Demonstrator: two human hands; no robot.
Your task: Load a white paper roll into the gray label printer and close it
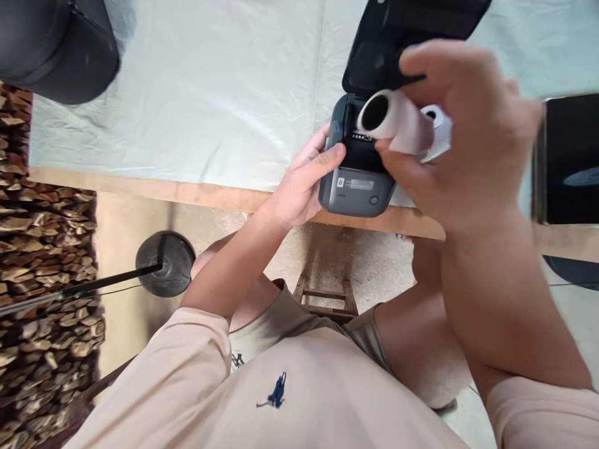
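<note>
The right hand [463, 134] pinches a white paper roll [397, 121] between thumb and fingers, holding it just above the open paper bay of a small grey label printer [358, 187]. The left hand [304, 184] rests against the printer's left side, its thumb laid on the top edge and its fingers curved around the casing, not closed on anything loose. The printer stands near the edge of the table [210, 106], its black lid [397, 43] tilted up and back.

To do this well, I think the roll should go down level, its hollow core in line with the bay, while the left hand keeps the printer from sliding.

The bay's inside is mostly covered by the roll and fingers. A second white round object behind the roll is blurred. The small print in the bay cannot be read.
</note>
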